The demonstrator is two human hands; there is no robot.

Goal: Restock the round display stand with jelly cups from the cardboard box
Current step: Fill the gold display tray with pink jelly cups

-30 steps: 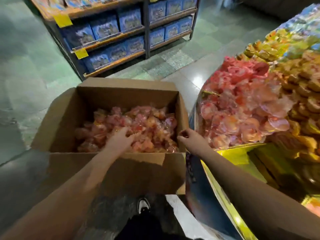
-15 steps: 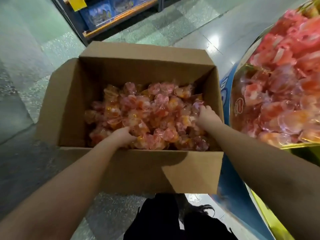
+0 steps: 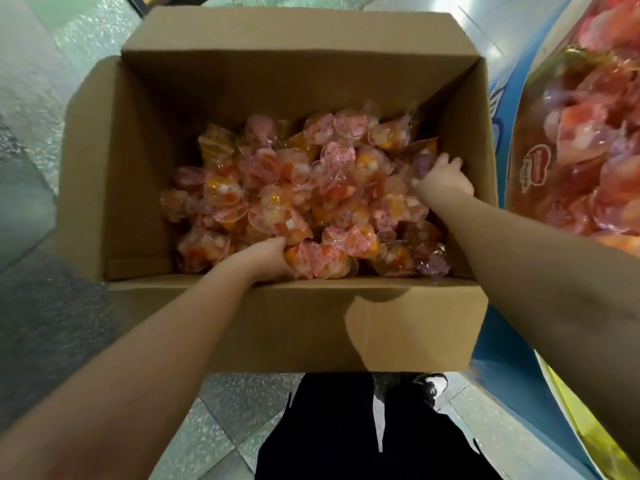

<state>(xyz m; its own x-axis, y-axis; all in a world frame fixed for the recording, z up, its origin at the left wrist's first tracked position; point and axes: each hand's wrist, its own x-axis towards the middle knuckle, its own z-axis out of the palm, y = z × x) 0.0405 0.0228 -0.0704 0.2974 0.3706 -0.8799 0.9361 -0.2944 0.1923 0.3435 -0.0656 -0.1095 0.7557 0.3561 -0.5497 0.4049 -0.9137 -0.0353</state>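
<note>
While both hands are dug into the jelly cups (image 3: 298,199) in the cardboard box (image 3: 277,64), curl left hand (image 3: 263,258) and right hand (image 3: 446,178) fully around a bunch, fingers now hidden, grasp unclear, then lift gently toward the round display stand (image 3: 512,109) alongside.

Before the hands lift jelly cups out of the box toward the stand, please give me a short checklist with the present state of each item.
1. Left hand among the jelly cups, near side: ok.
2. Right hand among the cups by the right wall: ok.
3. Firm hold on cups in each hand: cannot tell, fingers are buried.
4. Cardboard box open, flaps out of the way: ok.
5. Display stand close on the right: ok.
6. Free room on the stand for more cups: cannot tell, mostly out of view.
</note>
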